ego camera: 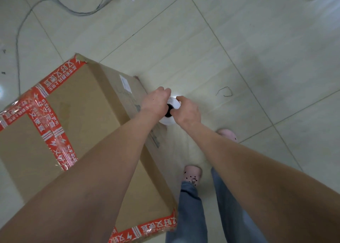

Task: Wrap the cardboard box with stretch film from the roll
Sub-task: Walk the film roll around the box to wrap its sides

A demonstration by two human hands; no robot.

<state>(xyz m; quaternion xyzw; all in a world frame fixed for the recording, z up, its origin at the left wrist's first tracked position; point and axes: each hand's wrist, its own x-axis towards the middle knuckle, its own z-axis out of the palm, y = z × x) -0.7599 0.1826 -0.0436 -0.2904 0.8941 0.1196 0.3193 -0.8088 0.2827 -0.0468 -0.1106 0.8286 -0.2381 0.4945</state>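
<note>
Both hands grasp the white, dark-cored stretch-film roll (173,104): my left hand (156,102) curls over its rim, my right hand (187,110) pinches the opposite edge. I hold it upright just beside the red-taped brown cardboard box (77,99), presumably so film unwinds along its side.

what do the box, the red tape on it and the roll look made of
The box: brown cardboard, matte, frayed at the far corner. The red tape: likely glossy plastic, wrinkled, catching light. The roll: white wound film, probably plastic, around a dark core.
</note>
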